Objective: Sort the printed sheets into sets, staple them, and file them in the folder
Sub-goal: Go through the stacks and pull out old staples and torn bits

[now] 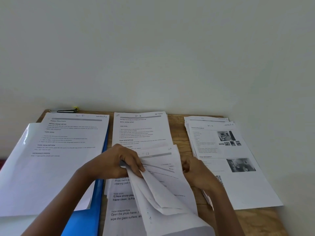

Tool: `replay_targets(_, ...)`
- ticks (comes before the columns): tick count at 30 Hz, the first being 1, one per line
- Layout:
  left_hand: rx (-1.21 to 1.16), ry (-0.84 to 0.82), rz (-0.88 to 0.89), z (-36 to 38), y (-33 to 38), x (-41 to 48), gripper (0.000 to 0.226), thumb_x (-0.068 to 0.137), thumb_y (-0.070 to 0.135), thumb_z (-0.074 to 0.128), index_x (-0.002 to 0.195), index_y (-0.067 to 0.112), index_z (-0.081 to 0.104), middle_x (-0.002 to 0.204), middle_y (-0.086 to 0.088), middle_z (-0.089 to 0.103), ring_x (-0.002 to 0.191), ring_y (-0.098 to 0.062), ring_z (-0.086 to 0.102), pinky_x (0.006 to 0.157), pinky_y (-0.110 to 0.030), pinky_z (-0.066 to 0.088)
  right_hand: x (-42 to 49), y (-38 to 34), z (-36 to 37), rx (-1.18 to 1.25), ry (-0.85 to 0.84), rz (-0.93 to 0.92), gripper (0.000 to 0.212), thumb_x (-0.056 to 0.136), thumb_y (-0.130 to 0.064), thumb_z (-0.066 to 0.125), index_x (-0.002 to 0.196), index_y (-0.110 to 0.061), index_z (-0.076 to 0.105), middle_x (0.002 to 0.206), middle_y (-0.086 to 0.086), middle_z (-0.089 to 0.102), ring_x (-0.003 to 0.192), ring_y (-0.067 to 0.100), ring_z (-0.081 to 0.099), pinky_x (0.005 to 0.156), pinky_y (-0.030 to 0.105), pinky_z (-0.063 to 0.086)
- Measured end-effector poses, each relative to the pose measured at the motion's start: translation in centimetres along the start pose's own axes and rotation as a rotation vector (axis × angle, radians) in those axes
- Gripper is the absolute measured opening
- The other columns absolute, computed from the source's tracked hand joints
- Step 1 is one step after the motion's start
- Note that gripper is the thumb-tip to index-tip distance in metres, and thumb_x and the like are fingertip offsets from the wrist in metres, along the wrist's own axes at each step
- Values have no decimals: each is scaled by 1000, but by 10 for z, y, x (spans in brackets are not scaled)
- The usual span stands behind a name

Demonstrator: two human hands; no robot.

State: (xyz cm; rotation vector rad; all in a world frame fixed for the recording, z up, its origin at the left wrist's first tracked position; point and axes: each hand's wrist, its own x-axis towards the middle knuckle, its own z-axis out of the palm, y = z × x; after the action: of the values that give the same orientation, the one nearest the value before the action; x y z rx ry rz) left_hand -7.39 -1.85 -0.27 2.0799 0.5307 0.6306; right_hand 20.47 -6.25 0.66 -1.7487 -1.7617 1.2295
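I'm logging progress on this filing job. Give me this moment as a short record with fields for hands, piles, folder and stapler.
left hand: grips the held sheets at their upper left, some pages bent over
right hand: holds the right edge of the same sheets
middle pile: flat on the desk, beyond the hands
right pile: fanned, pages with photos
folder: blue, at left, under the left pile
stapler: far left corner, by the wall
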Motion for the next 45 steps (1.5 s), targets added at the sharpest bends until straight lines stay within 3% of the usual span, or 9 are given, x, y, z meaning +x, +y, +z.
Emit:
replay_targets(8,17,33,-6,-1,-3,15,21,78,25,77,99,19,76,98,4,74,88,-8,71,81,-21,56,15,6,-11,-15,139,2,8,79,-16,76,81,-9,75,77,0,74,70,12,70,62,29,57)
replay_targets(14,61,-33,-212,-9,-19,31,19,76,26,73,95,25,76,89,0,76,80,-16,70,76,-31,57,24,-18,-48,98,1078,-79,30,89,-30,64,89,-1,64,78,8,65,74,21,57,63,27,34)
replay_targets(19,106,-224,-455,-13,-37,54,28,80,8,75,106,17,71,101,-6,74,84,-17,70,81,-25,53,21,-37,-104,493,1627,-354,12,90,-25,56,88,-13,58,74,-7,54,65,-15,47,72,11,40)
replay_targets(24,-47,-433,-703,-24,-38,69,30,88,7,67,117,9,65,107,-12,72,83,-19,70,78,-31,56,26,-31,-128,754,1384,-347,9,88,-19,57,80,-21,54,89,1,63,78,2,59,79,21,51)
replay_targets(32,-450,-366,-995,-31,-29,83,47,103,38,34,109,0,60,105,-9,69,91,-21,61,76,-27,53,22,3,-31,275,620,-175,19,87,-34,67,80,-17,62,73,0,67,62,5,56,62,25,47)
replay_targets(34,-328,-242,-1014,-30,-8,82,18,97,12,53,86,-1,59,85,-2,72,76,-18,58,61,-18,51,13,15,-3,192,602,-192,34,78,-53,62,81,-19,63,64,2,63,59,6,51,56,22,41)
replay_targets(36,-345,-42,-997,-33,-4,78,58,64,36,85,94,-10,65,80,-8,68,63,-15,60,59,-20,49,4,23,19,138,588,-207,32,80,-52,65,83,-21,62,58,-3,59,54,-1,49,54,22,36)
replay_targets(40,-346,-116,-1080,-36,-29,80,102,81,84,16,127,6,62,123,-17,64,119,-31,58,107,-38,42,-1,35,41,-51,580,-188,29,88,-27,67,89,1,61,54,-18,33,47,-1,41,49,12,29)
replay_targets(45,-477,-290,-1101,-34,-35,86,106,76,86,6,99,9,77,108,-14,72,97,-28,68,90,-36,56,-3,32,39,-6,567,-127,12,87,-25,68,82,-16,61,60,-10,52,56,2,51,52,12,35)
